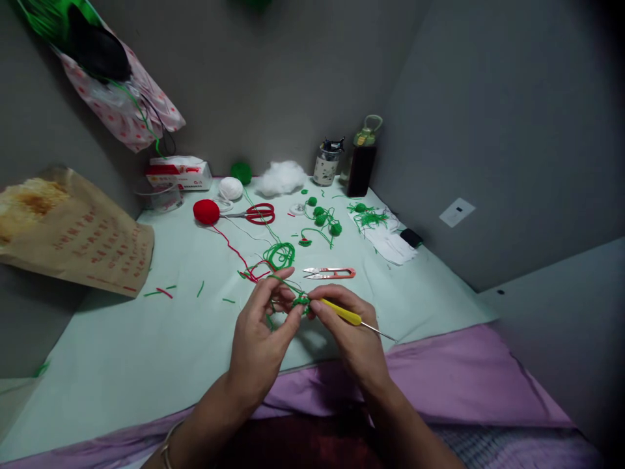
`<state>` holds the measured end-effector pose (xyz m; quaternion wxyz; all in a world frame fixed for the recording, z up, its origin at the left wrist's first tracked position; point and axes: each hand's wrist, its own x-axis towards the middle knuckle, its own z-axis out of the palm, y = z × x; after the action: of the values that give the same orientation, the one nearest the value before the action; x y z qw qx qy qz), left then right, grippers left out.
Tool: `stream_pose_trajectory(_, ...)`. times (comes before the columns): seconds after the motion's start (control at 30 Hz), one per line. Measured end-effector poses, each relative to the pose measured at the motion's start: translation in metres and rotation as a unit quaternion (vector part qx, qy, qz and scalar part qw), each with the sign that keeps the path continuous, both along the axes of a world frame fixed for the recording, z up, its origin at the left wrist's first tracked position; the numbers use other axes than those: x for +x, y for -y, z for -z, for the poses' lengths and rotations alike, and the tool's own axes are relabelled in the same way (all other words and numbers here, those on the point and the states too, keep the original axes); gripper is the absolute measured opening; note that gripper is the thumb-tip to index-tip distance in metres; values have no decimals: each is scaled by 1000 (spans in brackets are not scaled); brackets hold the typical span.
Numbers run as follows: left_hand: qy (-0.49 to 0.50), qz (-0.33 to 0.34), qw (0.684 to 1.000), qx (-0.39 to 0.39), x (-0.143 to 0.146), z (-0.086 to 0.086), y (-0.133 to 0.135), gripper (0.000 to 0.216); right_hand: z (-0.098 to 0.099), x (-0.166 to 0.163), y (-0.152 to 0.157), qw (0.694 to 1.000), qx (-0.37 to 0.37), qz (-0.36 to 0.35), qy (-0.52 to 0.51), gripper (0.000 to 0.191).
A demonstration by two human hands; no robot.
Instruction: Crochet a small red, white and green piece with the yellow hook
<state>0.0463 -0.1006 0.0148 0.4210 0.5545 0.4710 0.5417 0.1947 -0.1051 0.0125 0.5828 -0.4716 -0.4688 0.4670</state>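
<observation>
My left hand [261, 329] is closed on a small green crochet piece [301, 301], pinched between thumb and fingers, with green yarn running over the index finger. My right hand [349, 326] holds a crochet hook by its yellow handle [344, 312]; a metal end points away to the lower right. The right fingertips also meet the crochet piece at its right edge. A loose coil of green yarn [279, 255] lies just beyond the left hand. Orange-handled thread snips [329, 273] rest on the table beyond the right hand.
Farther back are red-handled scissors [258, 213], a red yarn ball [206, 212], a white yarn ball [230, 189], white stuffing [280, 178] and small green crochet balls [319, 215]. A paper bag [92, 234] stands left; a bottle [366, 133] and phone [361, 170] stand back right.
</observation>
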Motion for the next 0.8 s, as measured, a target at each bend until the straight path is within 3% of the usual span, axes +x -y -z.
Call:
stream_pose_trajectory(0.13, -133, -35, 979, 152, -3, 5, 2, 48, -3, -2, 4, 997, 47, 11, 53, 5)
stream_pose_trajectory(0.27, -187, -17, 947, 263, -5, 10, 4, 69, -6, -4, 7, 993, 80, 2, 88, 10)
stream_pose_trajectory(0.37, -165, 1, 952, 257, -4, 10, 5, 68, -7, -5, 9, 990, 98, 2, 102, 14)
stream_pose_trajectory(0.47, -88, -7, 985, 149, -2, 6, 6, 48, -4, -6, 11, 987, 110, 14, 115, 15)
stream_pose_trajectory(0.57, -42, -8, 997, 71, 0, 5, 6, 39, -1, -8, 11, 981, 136, 35, 133, 15)
stream_pose_trajectory(0.73, -111, -18, 970, 215, -2, 11, 4, 55, -3, -6, 8, 947, 218, 43, 231, 20)
stream_pose_trajectory(0.8, -80, -6, 975, 207, -3, 11, 4, 54, -6, -5, 7, 930, 252, 45, 264, 24)
